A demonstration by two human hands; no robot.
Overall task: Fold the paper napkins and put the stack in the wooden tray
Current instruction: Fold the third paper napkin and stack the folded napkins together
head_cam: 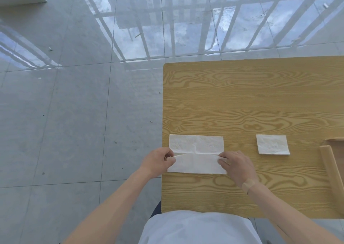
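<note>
1. Napkin (196, 153) in work, head view: a white paper sheet lies flat near the left front corner of the counter (251, 98), its long side running left to right. The near half is lifted and arched over toward the far half, so the step in hand looks like a lengthwise fold. A crease down the middle of the far half suggests it came pre-folded.

2. Head view, the grips: the left hand (158, 160) pinches the left end of the raised edge between thumb and fingertips, and the right hand (236, 164) pinches the right end the same way. Both hands are closed on the paper, not flat on it. Holding the two ends at once probably keeps the thin sheet taut, so that the edges can be lined up before the crease is pressed.

3. Head view, napkin against grip: the sheet spans the gap between the two hands, with its lifted edge running straight from one pinch to the other. The far half lies just beyond the fingertips, resting on the wood.

4. Head view, the rest of the task: a folded napkin (272, 144) sits to the right, well apart from the hands, likely the start of the stack. At the right edge of the picture the wooden tray (330, 171) shows only its rim and corner; what lies in it cannot be told.

5. Head view, surroundings: glossy floor tiles (74, 94) lie beyond and left of the counter.
</note>
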